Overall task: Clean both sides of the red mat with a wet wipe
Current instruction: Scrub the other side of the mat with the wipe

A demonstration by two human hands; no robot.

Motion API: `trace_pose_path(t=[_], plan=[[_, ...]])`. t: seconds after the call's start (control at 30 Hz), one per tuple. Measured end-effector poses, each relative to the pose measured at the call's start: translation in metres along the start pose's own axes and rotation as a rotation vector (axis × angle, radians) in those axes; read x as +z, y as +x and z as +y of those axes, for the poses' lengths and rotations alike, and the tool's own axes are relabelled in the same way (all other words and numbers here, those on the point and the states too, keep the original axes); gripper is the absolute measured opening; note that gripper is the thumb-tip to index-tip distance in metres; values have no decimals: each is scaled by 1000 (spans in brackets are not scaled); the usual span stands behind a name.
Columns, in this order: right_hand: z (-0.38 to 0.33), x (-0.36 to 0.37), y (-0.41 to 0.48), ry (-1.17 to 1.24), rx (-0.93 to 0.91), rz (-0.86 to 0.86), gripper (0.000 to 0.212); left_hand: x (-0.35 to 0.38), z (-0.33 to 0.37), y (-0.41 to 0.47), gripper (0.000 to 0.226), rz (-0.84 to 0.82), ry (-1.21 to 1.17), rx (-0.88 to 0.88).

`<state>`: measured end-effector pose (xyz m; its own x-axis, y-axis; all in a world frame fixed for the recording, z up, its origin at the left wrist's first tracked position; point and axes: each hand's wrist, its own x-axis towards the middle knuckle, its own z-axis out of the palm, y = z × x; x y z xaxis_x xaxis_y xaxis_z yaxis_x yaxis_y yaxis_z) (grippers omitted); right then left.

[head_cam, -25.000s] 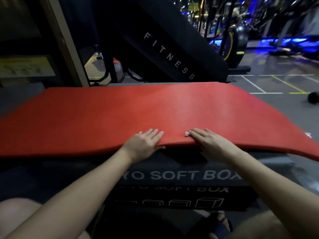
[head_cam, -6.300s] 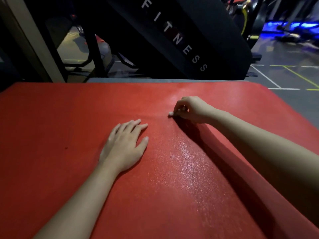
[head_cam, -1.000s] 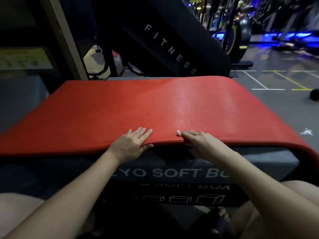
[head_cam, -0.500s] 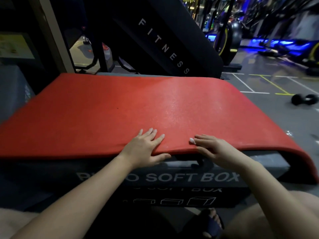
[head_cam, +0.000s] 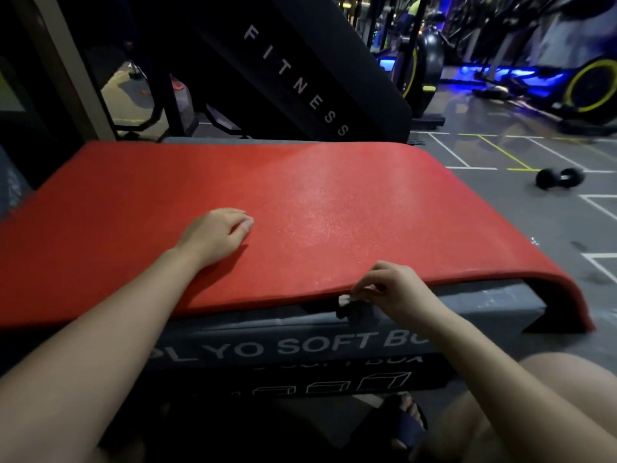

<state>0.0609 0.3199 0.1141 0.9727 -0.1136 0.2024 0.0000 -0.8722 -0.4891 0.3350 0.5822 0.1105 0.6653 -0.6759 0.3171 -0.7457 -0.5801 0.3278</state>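
The red mat [head_cam: 300, 202] lies flat over a dark plyo soft box [head_cam: 300, 345], and its right end droops over the box's side. My left hand [head_cam: 217, 235] rests on the mat's top with the fingers loosely curled, holding nothing. At the mat's near edge my right hand [head_cam: 394, 292] pinches a small crumpled white wet wipe [head_cam: 345, 299] just below the edge. A faint wet sheen shows on the middle of the mat.
A black slanted panel marked FITNESS [head_cam: 300, 81] rises behind the box. On the grey floor to the right lies a black dumbbell [head_cam: 561, 178]. Exercise bikes [head_cam: 594, 85] stand far right. My knee [head_cam: 567, 396] and sandalled foot [head_cam: 400, 426] are below the box.
Both hands left the mat's near edge. My left hand moved forward onto the mat top and curled. My right hand drew back and now pinches the wipe at the edge.
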Motion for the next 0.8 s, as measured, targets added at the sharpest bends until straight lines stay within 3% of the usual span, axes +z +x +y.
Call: trace_pose_path(t=[0.13,0.5,0.57,0.7,0.8], plan=[[-6,-15,12,186,48,-45,4,0,-16,21,28,31,-12,-31],[17,12,70,23,113,169,7,23,-21,20,35,50,160,-106],[14,1,76,6,148,119,6,25,-21,19,40,41,172,-120],[4,-21,56,11,104,-225,10,27,-26,21,57,-34,169,-164],[3,-5,73,34,59,-38,5,30,-27,24,63,-114,176,-201]])
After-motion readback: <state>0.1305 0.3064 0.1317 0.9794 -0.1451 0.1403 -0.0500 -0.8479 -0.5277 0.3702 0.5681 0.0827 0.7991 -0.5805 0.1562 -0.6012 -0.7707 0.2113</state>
